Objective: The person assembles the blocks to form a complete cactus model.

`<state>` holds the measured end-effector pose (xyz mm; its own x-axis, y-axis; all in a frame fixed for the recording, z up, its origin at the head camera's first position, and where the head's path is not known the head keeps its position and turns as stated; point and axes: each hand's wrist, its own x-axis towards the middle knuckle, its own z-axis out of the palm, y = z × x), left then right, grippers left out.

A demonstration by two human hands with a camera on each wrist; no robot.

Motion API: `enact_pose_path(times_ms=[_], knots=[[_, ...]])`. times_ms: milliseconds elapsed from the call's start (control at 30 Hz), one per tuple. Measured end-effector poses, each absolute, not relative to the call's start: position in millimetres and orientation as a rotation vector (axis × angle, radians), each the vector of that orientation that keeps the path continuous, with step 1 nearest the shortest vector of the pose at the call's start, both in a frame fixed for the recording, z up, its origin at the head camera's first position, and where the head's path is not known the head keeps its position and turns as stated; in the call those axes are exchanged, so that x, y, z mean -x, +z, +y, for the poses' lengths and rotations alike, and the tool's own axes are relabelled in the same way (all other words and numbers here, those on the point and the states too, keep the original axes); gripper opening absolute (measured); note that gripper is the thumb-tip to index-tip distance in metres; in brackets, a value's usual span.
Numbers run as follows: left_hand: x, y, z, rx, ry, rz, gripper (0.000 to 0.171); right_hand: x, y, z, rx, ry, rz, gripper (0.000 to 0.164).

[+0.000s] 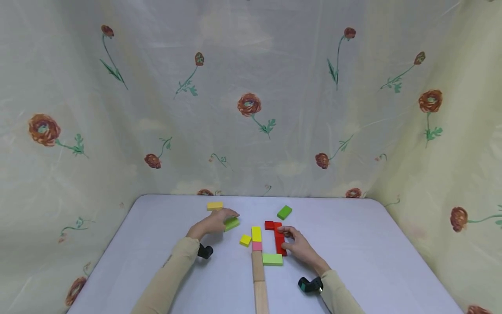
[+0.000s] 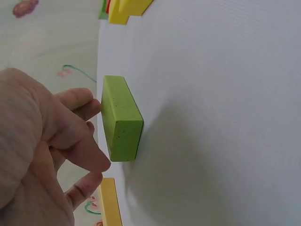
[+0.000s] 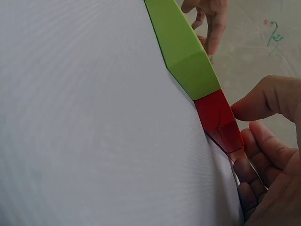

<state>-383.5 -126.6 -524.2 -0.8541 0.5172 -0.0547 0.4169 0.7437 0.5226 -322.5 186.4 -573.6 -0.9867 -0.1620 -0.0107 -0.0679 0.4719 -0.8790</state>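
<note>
My left hand is at a light green block lying on the table, fingers and thumb beside its edge without closing round it. A yellow-orange block lies just beyond that hand. My right hand has bent fingers at a row of red blocks, thumb by the near one and fingertips by the far one. In the right wrist view, thumb and fingers pinch the red block. A small red block adjoins the row's far end on the left. Nearer me, a light green block meets the row.
Two wooden blocks run in line toward me, with a pink block and a yellow block at their far end. A small yellow block lies left of these. A green block lies farther back. Flowered cloth surrounds the table.
</note>
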Motion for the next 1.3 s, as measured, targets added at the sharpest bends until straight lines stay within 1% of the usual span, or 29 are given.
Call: enact_pose_path(times_ms=[233,767,933,1300], knots=[[386,-527,-126,-0.682,0.714,2.763,0.057,322,-573,185,0.196,-1.553,2.612,0.046],[386,-522,-131,-0.646,0.680,2.776,0.054,324,-576,187,0.216,-1.557,2.609,0.046],[387,-523,-132,-0.586,0.724,2.783,0.053,323,-574,187,0.203,-1.553,2.613,0.046],[393,-526,-121,-0.511,0.740,2.852,0.053,322,-574,186,0.197,-1.534,2.631,0.046]])
